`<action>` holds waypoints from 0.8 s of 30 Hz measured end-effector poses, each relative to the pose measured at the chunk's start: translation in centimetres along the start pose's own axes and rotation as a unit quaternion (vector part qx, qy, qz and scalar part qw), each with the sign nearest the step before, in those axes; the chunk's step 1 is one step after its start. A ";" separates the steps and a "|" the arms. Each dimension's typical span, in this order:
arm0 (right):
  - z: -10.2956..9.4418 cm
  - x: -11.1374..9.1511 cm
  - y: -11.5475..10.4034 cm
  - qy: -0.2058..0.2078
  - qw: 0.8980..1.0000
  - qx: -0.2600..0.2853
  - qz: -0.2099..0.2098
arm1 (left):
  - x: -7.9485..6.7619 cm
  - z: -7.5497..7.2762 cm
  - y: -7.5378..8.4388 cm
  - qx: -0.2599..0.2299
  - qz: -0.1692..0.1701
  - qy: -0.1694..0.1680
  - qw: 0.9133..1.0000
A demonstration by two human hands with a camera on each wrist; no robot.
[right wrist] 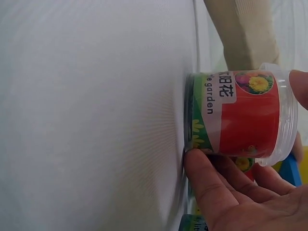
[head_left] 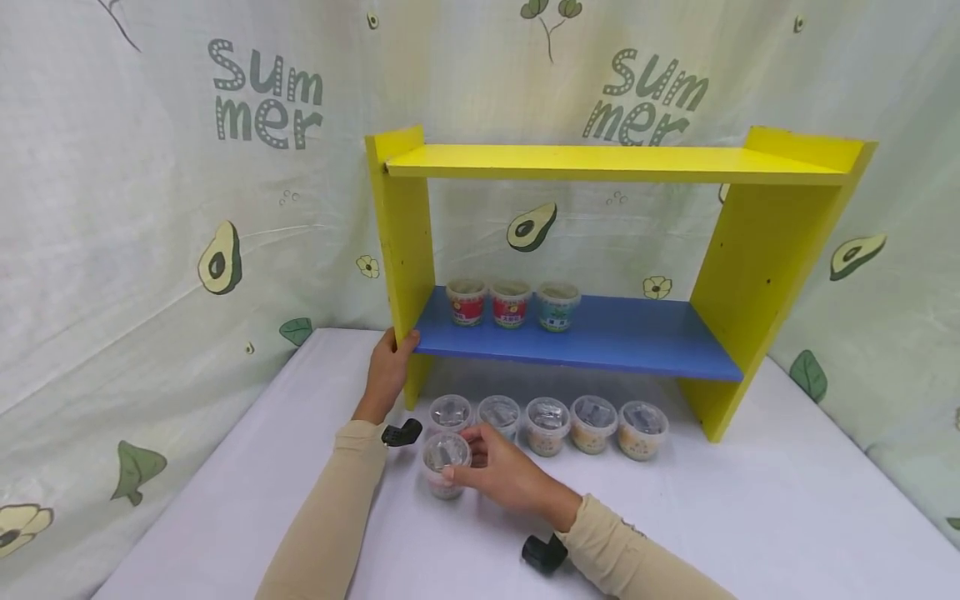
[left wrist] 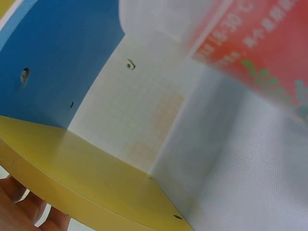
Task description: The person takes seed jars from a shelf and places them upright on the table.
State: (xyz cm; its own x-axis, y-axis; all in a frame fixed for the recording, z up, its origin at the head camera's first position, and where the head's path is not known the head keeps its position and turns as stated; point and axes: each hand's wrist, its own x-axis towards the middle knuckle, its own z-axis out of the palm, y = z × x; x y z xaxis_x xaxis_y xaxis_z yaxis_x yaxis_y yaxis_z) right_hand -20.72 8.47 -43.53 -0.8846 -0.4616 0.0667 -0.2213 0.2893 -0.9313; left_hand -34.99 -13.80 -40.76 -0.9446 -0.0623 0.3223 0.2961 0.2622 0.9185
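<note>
Left hand (head_left: 387, 368) gripped the shelf (head_left: 637, 333) by its left edge — right hand (head_left: 510, 477) held a cup (head_left: 441, 475), tabletop (head_left: 427, 550) stretching nearer.

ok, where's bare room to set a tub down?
Blue shelf: right of its three tubs, up to right yellow panel. Top yellow board too. White table: left of left sleeve, right of right sleeve. Crowded: around the row of five tubs and right hand.

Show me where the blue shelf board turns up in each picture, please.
Head: blue shelf board just right of centre, under three labelled tubs.
Left wrist: blue shelf board in the upper left.
Right wrist: only a sliver, near the right edge, below the middle.
Shared landmark: yellow frame, beside the blue in all three.
</note>
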 end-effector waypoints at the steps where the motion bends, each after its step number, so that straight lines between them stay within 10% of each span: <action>1: -0.1 0.0 0.0 0.002 1.000 -0.001 0.001 | 0.1 0.0 0.1 0.000 0.001 0.000 1.000; 24: -0.5 0.0 -0.1 0.005 0.999 -0.050 -0.007 | 0.0 0.0 0.2 -0.011 0.007 0.007 1.000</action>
State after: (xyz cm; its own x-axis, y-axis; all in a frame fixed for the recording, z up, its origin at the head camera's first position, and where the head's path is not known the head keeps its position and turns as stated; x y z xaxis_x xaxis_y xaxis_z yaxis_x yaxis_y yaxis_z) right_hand -20.93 8.82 -43.31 -0.8849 -0.4583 0.0826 -0.2729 0.3665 -0.8895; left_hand -34.94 -13.75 -40.61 -0.9382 -0.0716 0.3385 0.3127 0.2429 0.9182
